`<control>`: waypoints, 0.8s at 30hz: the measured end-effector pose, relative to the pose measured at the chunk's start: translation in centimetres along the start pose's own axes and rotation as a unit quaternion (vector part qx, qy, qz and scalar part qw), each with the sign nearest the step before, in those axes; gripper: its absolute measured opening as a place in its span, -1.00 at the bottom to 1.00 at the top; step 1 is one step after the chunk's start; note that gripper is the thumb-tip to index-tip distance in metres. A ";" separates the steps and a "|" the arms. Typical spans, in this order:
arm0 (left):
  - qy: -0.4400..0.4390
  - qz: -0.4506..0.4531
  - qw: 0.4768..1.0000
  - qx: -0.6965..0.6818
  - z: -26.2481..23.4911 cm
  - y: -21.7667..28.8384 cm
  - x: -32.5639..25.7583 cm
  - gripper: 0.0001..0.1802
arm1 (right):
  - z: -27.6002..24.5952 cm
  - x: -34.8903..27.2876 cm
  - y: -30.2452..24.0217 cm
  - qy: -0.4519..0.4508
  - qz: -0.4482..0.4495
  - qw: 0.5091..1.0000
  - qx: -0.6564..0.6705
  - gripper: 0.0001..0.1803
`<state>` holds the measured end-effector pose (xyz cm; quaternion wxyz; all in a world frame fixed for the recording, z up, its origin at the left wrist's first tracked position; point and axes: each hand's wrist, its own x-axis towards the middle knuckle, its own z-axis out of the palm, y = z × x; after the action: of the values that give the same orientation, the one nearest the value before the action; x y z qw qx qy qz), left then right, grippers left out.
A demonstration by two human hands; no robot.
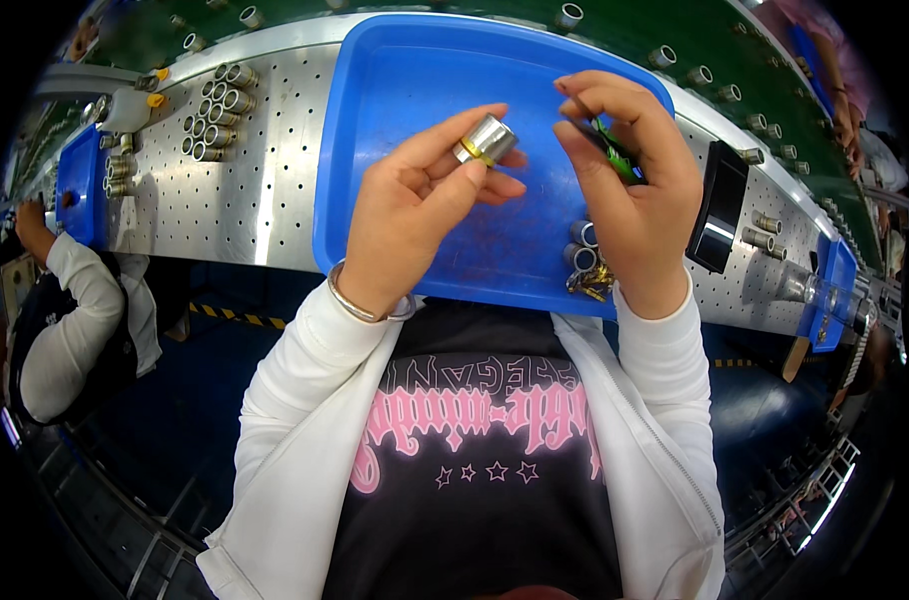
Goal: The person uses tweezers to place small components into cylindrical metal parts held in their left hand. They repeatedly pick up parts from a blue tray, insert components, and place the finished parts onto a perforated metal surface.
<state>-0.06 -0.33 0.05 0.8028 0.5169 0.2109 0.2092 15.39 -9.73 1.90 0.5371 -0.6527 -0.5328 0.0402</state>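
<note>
Metal cylinder pinched in the left hand, dark-and-green tool in the right hand

From where I stand, both hands of the seated person are raised over a large blue tray. The left hand grips the short, shiny cylinder between thumb and fingers, tilted, with a yellow band around its lower end. It is held above the tray, left of the other hand and apart from it. The right hand is closed around the slim tool; the fingers hide much of it, so I cannot tell exactly what kind it is.

In the tray's near right corner, a couple of grey metal rings lie beside a small heap of brass-coloured pieces. The tray sits on a perforated metal bench. To its left, more cylinders stand in a close cluster, and farther along is a white bottle near a smaller blue tray. A black flat-screened device lies just beyond the right edge of the big tray. Past the bench runs a green surface dotted with spaced-out cylinders. At far left, a co-worker's white sleeve shows.
</note>
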 end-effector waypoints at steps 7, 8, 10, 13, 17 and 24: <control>0.064 0.005 0.997 -0.045 0.0 0.1 0.1 -0.50 | -0.3 -0.1 -1.9 -0.077 0.031 0.996 -0.017 -0.76; 0.064 0.012 0.996 -0.054 0.0 0.1 0.1 -0.50 | -0.2 -0.3 -1.7 -0.084 0.029 0.996 -0.024 -0.76; 0.059 0.013 0.997 -0.058 0.1 0.2 0.1 -0.50 | 0.5 -0.7 -0.8 -0.073 0.014 0.997 -0.023 -0.78; 0.050 0.019 0.997 -0.054 0.2 0.3 0.1 -0.50 | 0.9 -1.0 -0.3 -0.057 0.023 0.998 -0.020 -0.81; 0.048 0.029 0.997 -0.049 0.3 0.3 -0.1 -0.49 | 0.8 -0.8 -0.6 -0.064 0.034 0.997 -0.027 -0.84; 0.044 0.031 0.998 -0.045 0.4 0.2 -0.2 -0.49 | 0.7 -0.8 -0.9 -0.070 0.048 0.996 -0.028 -0.85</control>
<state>0.00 -0.62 0.43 0.8085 0.4765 0.2206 0.2658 14.06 -10.03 1.85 0.4778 -0.6878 -0.5378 0.0966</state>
